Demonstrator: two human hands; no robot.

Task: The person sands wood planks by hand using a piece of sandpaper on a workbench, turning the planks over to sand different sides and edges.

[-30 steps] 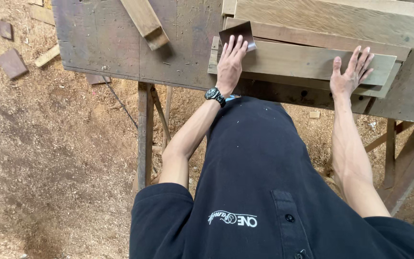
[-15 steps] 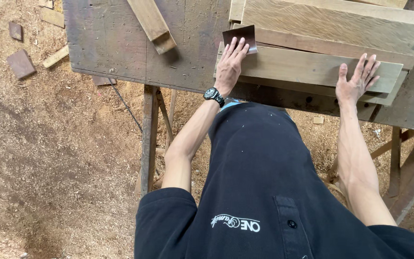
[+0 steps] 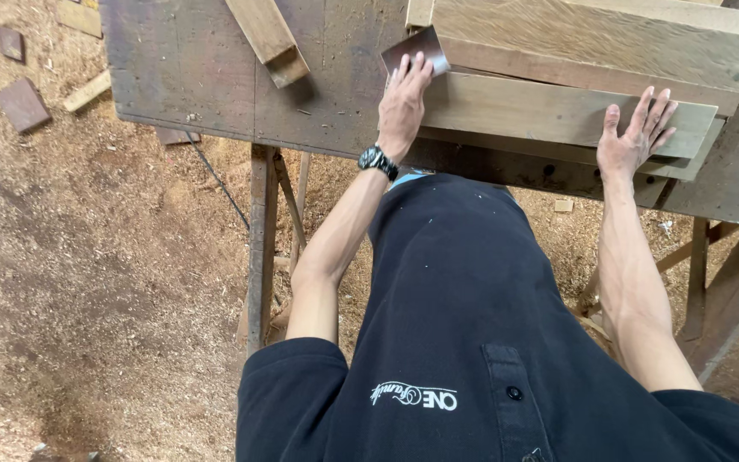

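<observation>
While the right hand lies flat and open on the right end of the top plank, whose long axis runs left-right, the left hand, nearer its left end, presses a dark sheet with fingers extended.

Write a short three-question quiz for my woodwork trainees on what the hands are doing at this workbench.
1. True or false: the right hand lies flat with fingers spread on the near wooden plank.
2. The left hand's fingertips touch which thing? A) a flat dark brown rectangular piece B) a hammer C) a saw
3. What is worn on the left wrist?

Key
1. True
2. A
3. A black wristwatch
</observation>
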